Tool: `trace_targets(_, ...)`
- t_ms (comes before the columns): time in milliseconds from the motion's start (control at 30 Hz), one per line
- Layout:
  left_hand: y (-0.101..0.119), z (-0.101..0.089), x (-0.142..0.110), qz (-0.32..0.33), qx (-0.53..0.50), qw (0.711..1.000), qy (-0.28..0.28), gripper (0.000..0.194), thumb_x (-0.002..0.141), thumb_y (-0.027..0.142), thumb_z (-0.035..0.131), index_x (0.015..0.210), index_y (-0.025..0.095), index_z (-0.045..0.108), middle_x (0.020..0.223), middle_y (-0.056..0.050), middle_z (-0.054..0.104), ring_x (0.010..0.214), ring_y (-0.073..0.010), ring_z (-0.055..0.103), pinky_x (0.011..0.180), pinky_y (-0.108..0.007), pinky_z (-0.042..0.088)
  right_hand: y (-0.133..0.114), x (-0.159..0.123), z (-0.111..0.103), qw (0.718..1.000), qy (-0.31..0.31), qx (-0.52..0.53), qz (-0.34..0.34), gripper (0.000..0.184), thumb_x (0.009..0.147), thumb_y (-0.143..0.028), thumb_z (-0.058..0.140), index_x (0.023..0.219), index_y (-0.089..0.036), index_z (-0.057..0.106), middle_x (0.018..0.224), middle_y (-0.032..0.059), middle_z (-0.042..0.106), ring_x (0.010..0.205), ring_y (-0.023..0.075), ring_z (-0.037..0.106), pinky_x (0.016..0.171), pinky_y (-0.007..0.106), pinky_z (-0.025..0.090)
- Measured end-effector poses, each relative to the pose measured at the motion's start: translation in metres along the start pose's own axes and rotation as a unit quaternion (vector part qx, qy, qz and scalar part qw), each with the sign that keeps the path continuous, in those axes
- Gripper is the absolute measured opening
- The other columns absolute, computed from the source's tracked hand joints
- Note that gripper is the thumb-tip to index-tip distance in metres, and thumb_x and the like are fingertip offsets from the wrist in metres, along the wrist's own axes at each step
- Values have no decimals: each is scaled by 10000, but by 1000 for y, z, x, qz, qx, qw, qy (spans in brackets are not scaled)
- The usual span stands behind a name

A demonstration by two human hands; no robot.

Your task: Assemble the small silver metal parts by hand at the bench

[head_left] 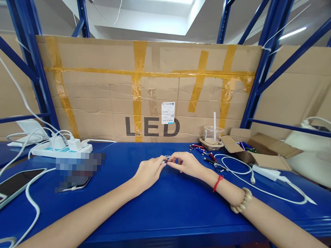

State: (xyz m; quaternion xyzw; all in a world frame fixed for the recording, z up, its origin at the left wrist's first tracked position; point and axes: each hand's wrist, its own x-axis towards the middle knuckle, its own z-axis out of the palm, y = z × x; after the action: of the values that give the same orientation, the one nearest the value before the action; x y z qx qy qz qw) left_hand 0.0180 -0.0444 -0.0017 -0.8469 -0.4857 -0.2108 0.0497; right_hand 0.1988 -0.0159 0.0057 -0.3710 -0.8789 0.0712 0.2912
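My left hand (148, 174) is closed, its thumb and fingers pinching a small dark and silvery thing (165, 161) a little above the blue table (162, 210). From the other side, my right hand (186, 163) meets it with thumb and forefinger bent together at the same small thing. Most of that thing is covered by the fingertips, so its kind does not show. Right of the hands lie several slim red, blue and black pieces (208, 153) with metal parts, too small to name surely.
An open cardboard box (272, 160), a plastic cup with a straw (214, 133) and a coiled white cable (234, 173) lie to the right. On the left are a power strip (83, 150), phones (19, 182) and loose cables. A cardboard sheet (106, 96) stands behind.
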Motion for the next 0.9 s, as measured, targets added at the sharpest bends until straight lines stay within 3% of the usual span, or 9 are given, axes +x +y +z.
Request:
trace_targets(167,0,-1,-1,-27,22,999,8,265,878,320,242,1026,239,446,877,-25,623,813,-166,580,640,-235,414,2,0,3,1000,8,-23,7,231,781,-383,460,780,-207,610,731,-2,625,558,93,534,533,201,353)
trace_targets(333,-1,-5,-3,-52,46,997,20,274,882,320,229,1027,225,441,819,-32,624,766,-168,584,621,-242,414,-3,8,7,997,59,-42,17,263,808,-390,408,816,-207,597,772,3,628,558,96,536,534,210,356)
trace_targets(500,-6,-8,-2,-74,88,992,45,295,883,315,220,1062,204,426,827,-49,620,780,-181,579,618,-252,416,-21,35,17,995,69,48,56,350,839,-444,310,842,-217,577,720,-26,624,451,73,535,539,216,387)
trace_targets(633,-14,-8,0,-102,99,988,54,317,882,312,222,1112,177,395,808,-61,610,769,-175,573,624,-247,409,-31,52,33,989,86,105,61,396,831,-466,305,744,-193,578,622,-23,597,502,93,563,508,204,408)
trace_targets(800,-19,-3,2,-93,84,989,74,286,888,299,210,1061,187,408,811,-38,598,777,-164,558,625,-242,399,-34,49,40,960,57,261,84,345,808,-424,372,868,-158,583,761,31,616,603,127,597,388,171,421)
trace_targets(900,-18,0,3,-89,94,988,81,279,889,314,207,1044,198,408,809,-32,591,768,-161,557,621,-242,397,-33,42,37,952,65,285,93,346,809,-401,382,944,-162,593,819,39,630,644,133,604,405,173,446)
